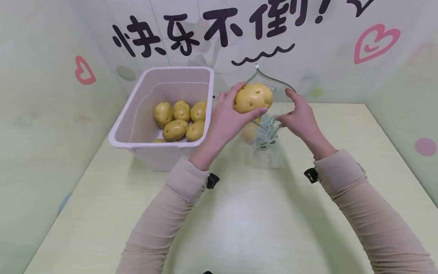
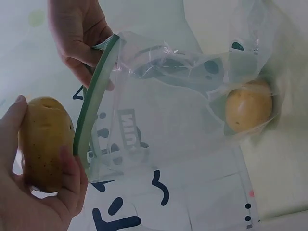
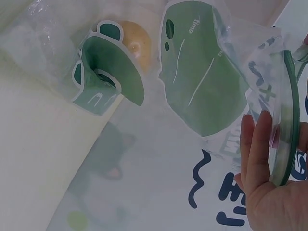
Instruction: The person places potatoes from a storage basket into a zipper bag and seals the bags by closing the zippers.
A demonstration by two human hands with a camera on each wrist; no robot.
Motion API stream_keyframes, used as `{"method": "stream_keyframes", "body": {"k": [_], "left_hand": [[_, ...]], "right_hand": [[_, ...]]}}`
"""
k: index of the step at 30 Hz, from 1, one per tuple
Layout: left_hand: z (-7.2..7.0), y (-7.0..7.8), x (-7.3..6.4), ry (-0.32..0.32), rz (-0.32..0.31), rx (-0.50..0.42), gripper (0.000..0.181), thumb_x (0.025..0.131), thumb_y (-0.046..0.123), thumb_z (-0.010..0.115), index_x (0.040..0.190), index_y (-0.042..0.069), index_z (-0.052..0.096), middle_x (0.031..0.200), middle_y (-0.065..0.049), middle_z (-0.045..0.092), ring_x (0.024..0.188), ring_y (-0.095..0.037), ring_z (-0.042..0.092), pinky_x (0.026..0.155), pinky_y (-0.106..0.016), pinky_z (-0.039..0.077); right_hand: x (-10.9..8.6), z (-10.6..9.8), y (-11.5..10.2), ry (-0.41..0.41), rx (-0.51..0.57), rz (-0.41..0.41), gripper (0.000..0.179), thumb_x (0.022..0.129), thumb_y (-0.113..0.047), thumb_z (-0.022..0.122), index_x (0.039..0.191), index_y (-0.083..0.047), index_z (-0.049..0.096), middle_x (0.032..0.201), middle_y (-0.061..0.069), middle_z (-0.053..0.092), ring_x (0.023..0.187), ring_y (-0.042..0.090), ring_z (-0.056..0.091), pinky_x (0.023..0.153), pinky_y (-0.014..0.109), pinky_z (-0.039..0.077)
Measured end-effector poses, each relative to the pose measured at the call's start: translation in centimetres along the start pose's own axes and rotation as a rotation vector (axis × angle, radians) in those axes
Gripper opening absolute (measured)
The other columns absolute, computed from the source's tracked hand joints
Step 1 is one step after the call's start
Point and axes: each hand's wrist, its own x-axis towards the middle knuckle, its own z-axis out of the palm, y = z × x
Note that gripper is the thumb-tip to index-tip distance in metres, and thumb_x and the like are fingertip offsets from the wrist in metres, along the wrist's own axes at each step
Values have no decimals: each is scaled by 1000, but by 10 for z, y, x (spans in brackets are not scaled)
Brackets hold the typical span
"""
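Note:
My left hand [image 1: 227,110] grips a large yellow potato [image 1: 254,98] right at the mouth of a clear zip bag [image 2: 178,125]. In the left wrist view its fingertips lie beside the bag's green zip edge [image 2: 96,96]. With thumb and fingers on either side of the opposite rim, my right hand [image 1: 301,118] pinches the opened bag. Green frog-like printing [image 3: 207,72] covers part of the plastic. Low inside the bag sits another potato [image 2: 249,107], its lower end close over the table.
A white plastic tub [image 1: 119,142] with several potatoes [image 1: 175,130] in it stands on the left of the pale table [image 1: 246,220]. Behind rises a light wall covering [image 1: 191,30] with black lettering and pink hearts.

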Motion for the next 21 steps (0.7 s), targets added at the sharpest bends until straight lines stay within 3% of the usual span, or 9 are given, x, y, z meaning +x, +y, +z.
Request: {"method": "stream_keyframes", "body": {"k": [6, 12, 17, 21], "left_hand": [[6, 1, 3, -34, -24, 15, 81, 79, 55, 67, 145, 29, 29, 131, -15, 38, 97, -24, 54, 77, -36, 50], [9, 1, 5, -74, 24, 17, 75, 86, 38, 61, 148, 21, 21, 135, -20, 31, 105, -28, 51, 86, -40, 51], [11, 1, 5, -75, 71, 104, 74, 90, 39, 57, 150, 20, 19, 136, -19, 33, 101, -26, 54, 83, -38, 53], [15, 0, 5, -27, 97, 206, 77, 87, 45, 61, 150, 21, 24, 137, -14, 41, 106, -25, 57, 82, -38, 54]], "right_hand": [[-1, 1, 1, -20, 34, -3, 80, 82, 1, 57, 151, -9, 18, 158, 9, 21, 56, -11, 54, 59, 10, 44], [-2, 1, 0, -34, 35, 0, 81, 83, 0, 58, 152, -11, 17, 159, 8, 20, 59, -9, 56, 59, 12, 45], [-2, 0, 1, -33, 25, -4, 80, 83, 1, 57, 152, -11, 17, 158, 9, 20, 57, -11, 54, 59, 12, 44], [-2, 0, 2, -30, 22, -10, 79, 82, 2, 55, 151, -10, 18, 158, 11, 21, 57, -11, 54, 57, 13, 43]]}}
